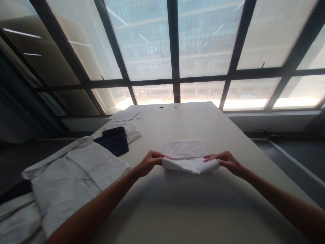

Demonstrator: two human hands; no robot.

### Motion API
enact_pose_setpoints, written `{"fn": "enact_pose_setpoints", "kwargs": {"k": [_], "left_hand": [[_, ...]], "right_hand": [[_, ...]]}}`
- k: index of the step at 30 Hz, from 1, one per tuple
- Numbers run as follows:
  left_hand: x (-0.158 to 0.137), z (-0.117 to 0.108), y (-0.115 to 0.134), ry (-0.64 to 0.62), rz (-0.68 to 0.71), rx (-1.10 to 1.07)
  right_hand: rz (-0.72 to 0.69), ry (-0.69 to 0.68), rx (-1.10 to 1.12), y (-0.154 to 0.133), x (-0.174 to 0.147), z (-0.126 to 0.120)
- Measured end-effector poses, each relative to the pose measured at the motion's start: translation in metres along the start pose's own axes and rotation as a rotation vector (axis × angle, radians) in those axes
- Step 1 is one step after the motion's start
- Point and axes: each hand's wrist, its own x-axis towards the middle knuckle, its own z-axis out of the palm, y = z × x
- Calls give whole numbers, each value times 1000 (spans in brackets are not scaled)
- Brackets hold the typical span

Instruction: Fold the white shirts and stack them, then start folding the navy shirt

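Note:
A white cloth (186, 148) lies on the table in front of me, its near part folded up into a thick, rounded edge. At the left end of that fold, my left hand (150, 162) pinches the fabric between thumb and fingers. My right hand (226, 162) grips the opposite end, its fingertips resting over the top of the fold. The far part of the cloth is flat on the tabletop. I cannot tell what kind of cloth item it is.
White garments (78, 169) are heaped along the table's left side, partly beneath my left forearm. Beyond them lie a dark navy cloth (114, 140), a small crumpled white cloth (132, 133) and paper sheets (129, 115). The white table (193, 122) reaches toward large windows (149, 40).

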Motion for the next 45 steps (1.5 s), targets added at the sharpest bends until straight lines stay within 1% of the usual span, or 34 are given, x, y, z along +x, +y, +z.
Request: {"fn": "enact_pose_setpoints", "kwargs": {"k": [3, 5, 8, 11, 13, 16, 18, 20, 23, 27, 30, 32, 34, 35, 37, 39, 42, 45], "left_hand": [[17, -3, 2, 113, -64, -188], [30, -6, 4, 170, -75, -276], [52, -11, 5, 219, -101, -322], [75, -15, 2, 360, -229, -327], [89, -17, -2, 431, -318, -309], [101, -20, -9, 427, -376, -283], [103, -21, -13, 410, -402, -277], [100, -21, -16, 362, -402, -254], [96, -20, -18, 319, -343, -112], [101, -14, -26, 417, -274, 92], [106, -10, -35, 503, -205, 183], [106, -9, -38, 536, -169, 246], [102, -11, -38, 520, -156, 301], [99, -11, -36, 490, -152, 319], [95, -11, -33, 414, -132, 336], [93, -9, -30, 379, -95, 356], [96, -3, -31, 423, -66, 412], [103, 0, -36, 457, -64, 475]], "right_hand": [[107, 136, 132, 2, 15, -3], [141, 243, 251, 4, 27, -2], [185, 363, 398, 7, 48, 1], [250, 444, 462, 12, 72, 5], [348, 502, 467, 17, 86, 7], [536, 611, 430, 27, 99, 10], [593, 647, 398, 33, 102, 11], [570, 638, 315, 40, 101, 11], [481, 630, 110, 49, 97, 9], [407, 673, -31, 60, 98, 7], [396, 711, -116, 65, 101, 7], [385, 720, -157, 68, 101, 8], [358, 717, -185, 69, 101, 8], [333, 714, -202, 70, 100, 8], [261, 712, -242, 72, 101, 9], [178, 711, -289, 74, 103, 10], [130, 707, -396, 76, 107, 9], [165, 682, -541, 77, 109, 7]]}}
